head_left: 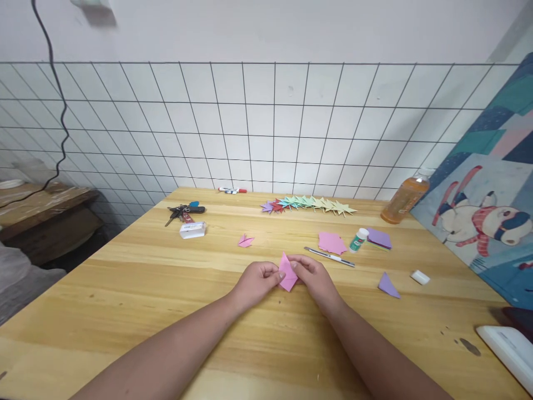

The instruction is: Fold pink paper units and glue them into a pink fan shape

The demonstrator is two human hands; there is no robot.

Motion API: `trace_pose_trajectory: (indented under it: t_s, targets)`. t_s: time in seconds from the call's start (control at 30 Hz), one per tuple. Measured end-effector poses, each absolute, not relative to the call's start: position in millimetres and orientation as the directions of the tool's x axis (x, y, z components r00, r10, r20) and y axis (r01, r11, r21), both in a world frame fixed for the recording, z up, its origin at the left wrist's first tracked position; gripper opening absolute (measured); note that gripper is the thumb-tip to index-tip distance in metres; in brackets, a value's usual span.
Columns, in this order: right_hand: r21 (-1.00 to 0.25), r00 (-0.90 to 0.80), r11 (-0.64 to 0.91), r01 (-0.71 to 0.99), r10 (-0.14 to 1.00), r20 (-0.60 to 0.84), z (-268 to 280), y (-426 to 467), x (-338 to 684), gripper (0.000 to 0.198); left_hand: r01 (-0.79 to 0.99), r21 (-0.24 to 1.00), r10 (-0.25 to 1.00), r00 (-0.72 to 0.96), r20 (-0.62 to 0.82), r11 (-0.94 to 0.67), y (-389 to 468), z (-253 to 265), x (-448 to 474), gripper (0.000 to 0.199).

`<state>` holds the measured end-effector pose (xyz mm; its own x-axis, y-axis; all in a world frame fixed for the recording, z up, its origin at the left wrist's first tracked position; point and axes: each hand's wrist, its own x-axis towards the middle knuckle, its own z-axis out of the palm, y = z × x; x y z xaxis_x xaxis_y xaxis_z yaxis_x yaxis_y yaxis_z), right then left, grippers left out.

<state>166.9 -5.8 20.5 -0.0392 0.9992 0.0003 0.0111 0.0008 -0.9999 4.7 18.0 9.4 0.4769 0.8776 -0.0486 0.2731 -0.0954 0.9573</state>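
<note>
Fingers of the left hand are closed in a light pinch, thumb in front, on the left edge of a pink folded paper. The right hand pinches its right side in the same way, thumb on the face and the other fingers partly behind. Between the hands, the paper stands pointed at top and narrow at bottom, near the middle of the table; whether it touches the wood, one cannot tell.

Such paper looks thin and matte, so a too strong pinch could make a crease in a wrong place, and an uneven pull could tear the edge or open the layers. If the right hand slides forward, it could meet the slim metallic craft knife, which lies near; whether its blade is out is not clear.

Farther off, a small pink folded piece with sharp points could be flattened by a careless sleeve or wrist. Beyond the knife are flat pink sheets and a smooth plastic glue stick, which a push could roll or tip. At the back, spiky paper stars overlap in a row on the smooth, grained wood.
</note>
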Motion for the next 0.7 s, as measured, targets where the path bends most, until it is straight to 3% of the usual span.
trace_pose_trajectory:
  t_s: [0.23,0.5,0.7]
  targets:
    - [-0.994,0.012,0.015,0.112,1.000,0.017,16,-5,169,0.027,0.333,0.926,0.843,0.537,-0.030,-0.178,17,8,4,0.034]
    - [-0.975,0.097,0.093,0.201,0.989,0.114,13,-6,165,0.027,0.248,0.962,0.849,0.527,-0.035,-0.114,13,16,7,0.038]
    - [-0.994,0.020,0.073,0.077,0.997,0.075,14,-7,161,0.021,0.225,0.971,0.850,0.523,-0.055,-0.076,13,17,7,0.036]
